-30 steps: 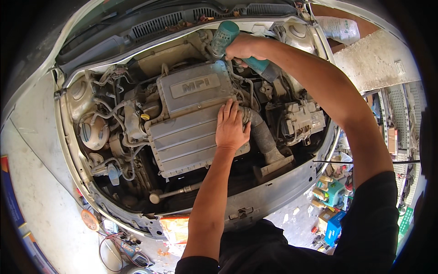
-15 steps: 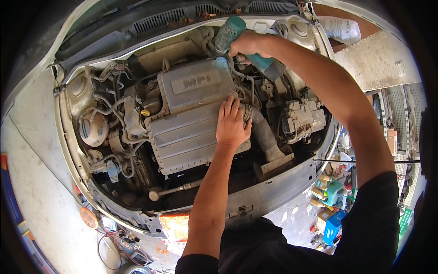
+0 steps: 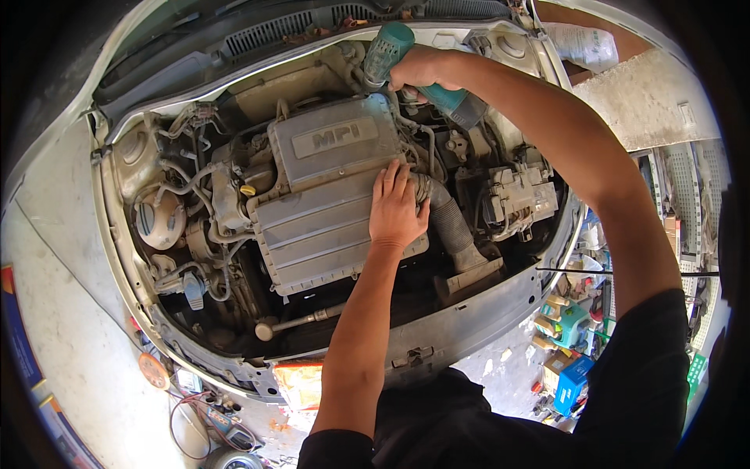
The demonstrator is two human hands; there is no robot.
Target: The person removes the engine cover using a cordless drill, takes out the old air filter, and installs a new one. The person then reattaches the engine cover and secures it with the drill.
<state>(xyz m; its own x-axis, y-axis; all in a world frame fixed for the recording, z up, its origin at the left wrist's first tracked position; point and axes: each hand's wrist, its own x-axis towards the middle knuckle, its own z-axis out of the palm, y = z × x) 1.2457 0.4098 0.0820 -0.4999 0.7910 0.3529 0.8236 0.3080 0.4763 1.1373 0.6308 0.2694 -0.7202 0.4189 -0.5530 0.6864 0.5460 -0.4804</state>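
My right hand (image 3: 422, 69) is wrapped round the handle of a teal cordless power drill (image 3: 391, 47), its light casting a bluish patch on the back right corner of the engine cover. The drill points down there; its tip and whatever it meets are hidden. My left hand (image 3: 397, 209) lies flat, fingers stretched, on the right side of the dusty grey ribbed engine cover (image 3: 320, 234), close to a corrugated black air hose (image 3: 451, 227).
Around the cover are a round fluid reservoir (image 3: 159, 222) at left, a blue-capped filler (image 3: 193, 291), and a metal-and-plastic unit (image 3: 522, 199) at right. The front crossmember (image 3: 461, 324) borders the bay. Bottles and a blue box (image 3: 573, 384) stand on the floor at right.
The drill and my right hand have shifted slightly up and left. My left hand stays on the cover.
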